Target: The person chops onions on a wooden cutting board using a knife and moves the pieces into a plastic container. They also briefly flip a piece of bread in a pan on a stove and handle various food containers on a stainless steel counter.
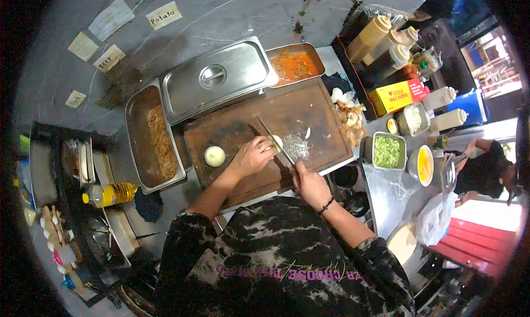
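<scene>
My left hand (254,155) presses a peeled onion piece (276,143) onto a brown wooden cutting board (232,126), its fingers bent over the piece. In my right hand (311,182) is the handle of a kitchen knife (276,140), whose long blade stands against the right side of that onion. Thin pale onion slices (297,146) lie in a loose heap just right of the blade. A whole peeled onion (214,156) rests on the board left of my left hand. The handle is mostly hidden in my right fist.
Behind the board stand a lidded steel pan (215,77) and a pan of reddish food (295,64); a pan of cooked meat (159,139) is left. Onion skins (352,120) lie off the right edge. Further right are shredded green vegetable (387,151) and another person (482,168).
</scene>
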The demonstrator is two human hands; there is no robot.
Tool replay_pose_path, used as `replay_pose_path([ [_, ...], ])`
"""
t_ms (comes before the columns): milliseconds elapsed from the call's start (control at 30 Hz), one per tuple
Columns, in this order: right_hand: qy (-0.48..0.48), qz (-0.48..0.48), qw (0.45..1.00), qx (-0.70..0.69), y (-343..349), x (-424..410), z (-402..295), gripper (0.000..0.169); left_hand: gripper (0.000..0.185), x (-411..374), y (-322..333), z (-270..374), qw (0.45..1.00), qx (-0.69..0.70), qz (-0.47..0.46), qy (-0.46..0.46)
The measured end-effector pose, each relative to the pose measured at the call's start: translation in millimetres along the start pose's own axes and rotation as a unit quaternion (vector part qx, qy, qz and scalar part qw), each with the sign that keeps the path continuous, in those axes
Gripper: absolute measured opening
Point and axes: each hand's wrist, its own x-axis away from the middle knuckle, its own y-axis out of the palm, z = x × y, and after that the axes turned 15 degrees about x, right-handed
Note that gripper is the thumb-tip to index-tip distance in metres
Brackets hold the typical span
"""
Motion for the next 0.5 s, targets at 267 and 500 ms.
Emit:
replay_pose_path([
  [267,-0.011,-0.044,0.999,-0.001,-9,-2,-6,0.021,0.022,2,2,-5,0.999,0.031,0.03,0.002],
  [500,-0.054,-0.032,0.997,-0.037,-5,-26,-4,0.025,0.027,5,7,-13,0.997,0.048,0.057,0.017],
])
